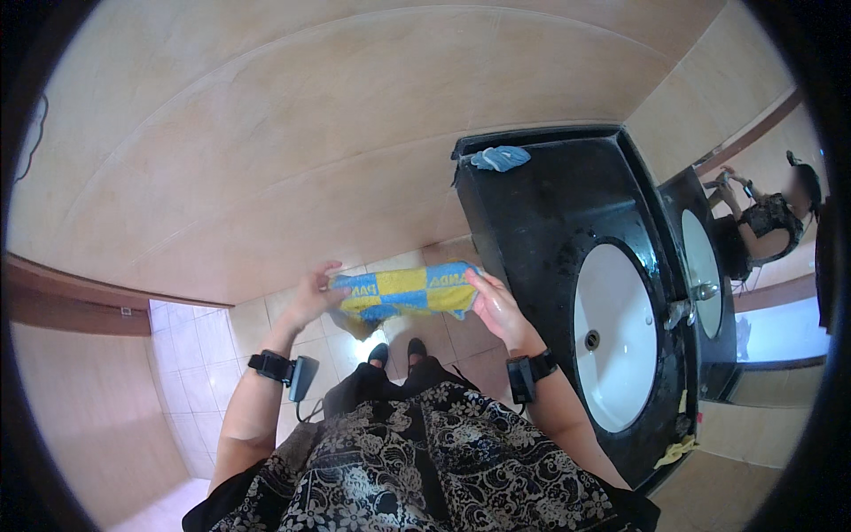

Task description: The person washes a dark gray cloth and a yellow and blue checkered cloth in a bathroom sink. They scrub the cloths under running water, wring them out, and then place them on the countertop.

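Observation:
A blue and yellow checked cloth [402, 289] with lettering on it is stretched between my two hands, above the tiled floor and in front of my body. My left hand [316, 296] pinches its left end, fingers partly spread. At the other end, my right hand [497, 307] grips the cloth with the thumb on top. The lower left part of the cloth hangs down loosely. A crumpled blue cloth [500, 159] lies on the far left corner of the black countertop [552, 199], away from both hands.
To the right, a white oval basin [615, 339] is set in the countertop, with a metal faucet [679, 312] behind it. A yellow cloth [677, 452] lies at the counter's near end. A mirror [764, 299] stands behind the counter. A beige wall [319, 166] rises ahead.

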`<action>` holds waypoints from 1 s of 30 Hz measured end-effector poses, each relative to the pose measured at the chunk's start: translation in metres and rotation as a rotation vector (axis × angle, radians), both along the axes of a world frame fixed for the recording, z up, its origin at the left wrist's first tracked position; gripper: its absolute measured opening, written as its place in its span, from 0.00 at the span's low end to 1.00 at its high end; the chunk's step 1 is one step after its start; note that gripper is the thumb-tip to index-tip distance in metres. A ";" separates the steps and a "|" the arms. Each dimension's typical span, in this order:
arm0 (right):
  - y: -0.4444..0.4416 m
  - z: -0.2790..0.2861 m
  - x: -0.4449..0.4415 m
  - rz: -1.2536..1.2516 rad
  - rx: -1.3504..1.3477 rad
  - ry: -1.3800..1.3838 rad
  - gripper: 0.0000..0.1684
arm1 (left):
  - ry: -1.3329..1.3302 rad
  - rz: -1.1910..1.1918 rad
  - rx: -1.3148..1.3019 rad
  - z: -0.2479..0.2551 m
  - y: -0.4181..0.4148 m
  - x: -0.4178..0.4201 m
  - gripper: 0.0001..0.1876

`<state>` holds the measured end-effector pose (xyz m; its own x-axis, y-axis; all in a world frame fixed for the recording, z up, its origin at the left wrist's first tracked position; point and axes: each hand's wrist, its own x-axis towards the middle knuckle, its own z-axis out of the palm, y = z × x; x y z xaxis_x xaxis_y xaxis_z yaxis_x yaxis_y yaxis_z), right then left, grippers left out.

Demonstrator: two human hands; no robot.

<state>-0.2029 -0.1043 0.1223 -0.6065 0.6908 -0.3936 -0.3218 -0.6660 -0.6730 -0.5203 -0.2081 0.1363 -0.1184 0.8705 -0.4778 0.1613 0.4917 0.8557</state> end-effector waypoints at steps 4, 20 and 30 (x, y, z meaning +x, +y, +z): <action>0.006 0.025 0.000 -0.024 0.024 0.102 0.17 | -0.293 0.192 0.112 0.033 0.003 -0.010 0.28; 0.015 -0.038 0.008 -0.186 0.418 -0.699 0.24 | -0.055 0.042 0.163 -0.011 0.000 -0.030 0.21; 0.013 -0.007 0.005 0.057 1.196 -0.824 0.09 | 0.866 -0.133 0.318 0.001 -0.013 -0.040 0.12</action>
<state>-0.1974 -0.0912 0.1148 -0.5343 0.8326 0.1456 0.4303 0.4162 -0.8010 -0.5606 -0.2207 0.1376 -0.2121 0.9772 -0.0060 0.8445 0.1864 0.5021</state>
